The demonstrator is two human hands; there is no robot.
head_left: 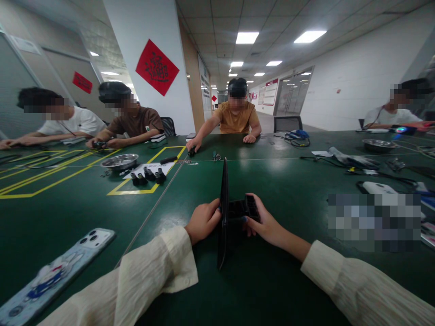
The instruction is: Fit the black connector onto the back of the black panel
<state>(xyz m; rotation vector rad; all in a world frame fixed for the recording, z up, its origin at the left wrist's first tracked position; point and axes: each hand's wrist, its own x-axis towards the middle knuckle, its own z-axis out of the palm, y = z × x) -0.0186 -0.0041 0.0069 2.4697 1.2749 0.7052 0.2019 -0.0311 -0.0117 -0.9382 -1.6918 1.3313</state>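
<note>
Upright in front of me is a thin black panel (223, 226), turned nearly edge-on, so its faces hardly show. A black bracket-like part (239, 209) sticks out from its right side; I cannot tell its exact kind. My left hand (205, 221) is closed against the panel's left side, thumb toward the edge, with the other fingertips hidden. My right hand (263, 222) grips the outer end of the bracket, thumb below and fingers around it. The panel's lower edge is close to the green table (272, 290); whether it touches is unclear.
A phone in a patterned case (64, 267) lies at the lower left. Beyond are several black cylindrical parts (148, 176), a metal bowl (120, 162) and yellow tape. Cables and a plastic bag (350, 158) lie at right. Opposite, a person's hand (194, 146) holds a dark object; other people sit around.
</note>
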